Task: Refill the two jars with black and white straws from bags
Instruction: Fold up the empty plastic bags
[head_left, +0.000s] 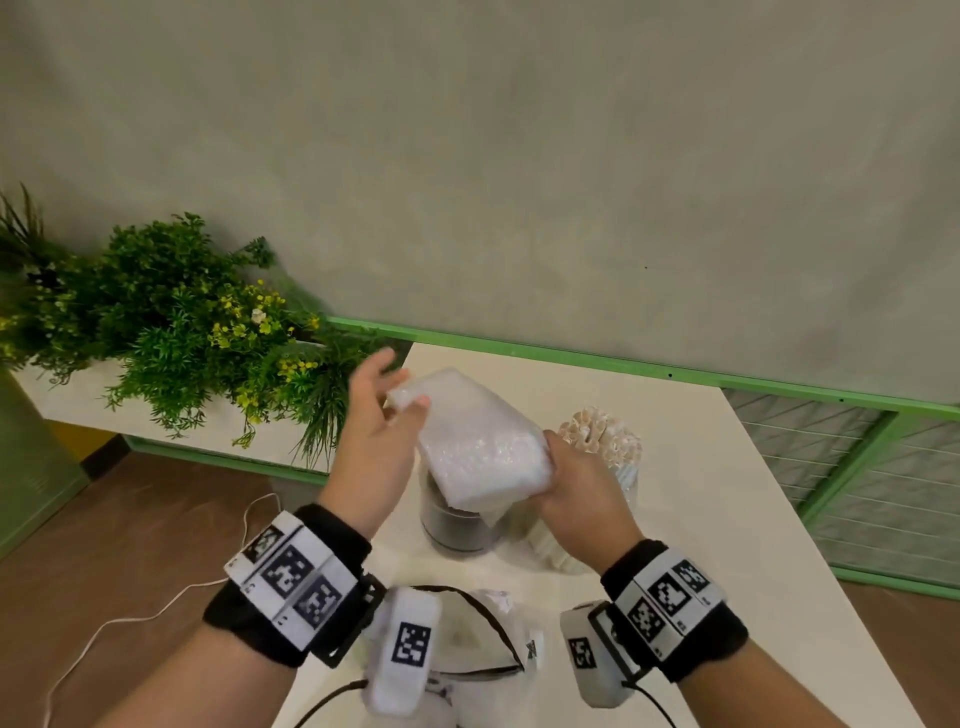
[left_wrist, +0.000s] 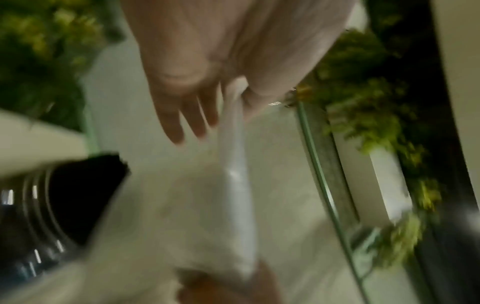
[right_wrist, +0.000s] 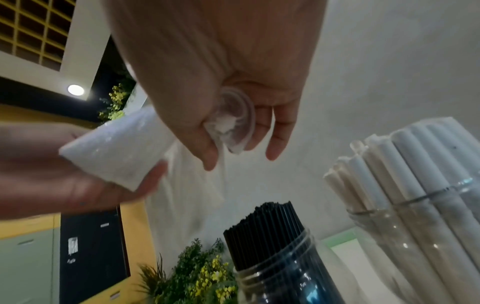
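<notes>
A clear bag packed with white straws (head_left: 478, 441) hangs tilted in the air over the jar of black straws (head_left: 457, 530). My left hand (head_left: 400, 382) holds its far upper end, thumb on top and fingers behind. My right hand (head_left: 571, 467) grips the near lower end; the right wrist view shows it pinching the bag's twisted plastic neck (right_wrist: 228, 123). In that view the straw bundle (right_wrist: 116, 148) rests in my left palm (right_wrist: 78, 185). The black-straw jar (right_wrist: 275, 257) stands beside the jar of white straws (right_wrist: 415, 195), which appears on the right in the head view (head_left: 602, 441).
Both jars stand on a white table (head_left: 727, 571) against a grey wall with a green rail (head_left: 571, 358). Leafy plants (head_left: 171, 322) fill a planter to the left. A white cord (head_left: 156, 613) trails over the wooden floor. Crumpled clear plastic (head_left: 493, 603) lies near the table's front.
</notes>
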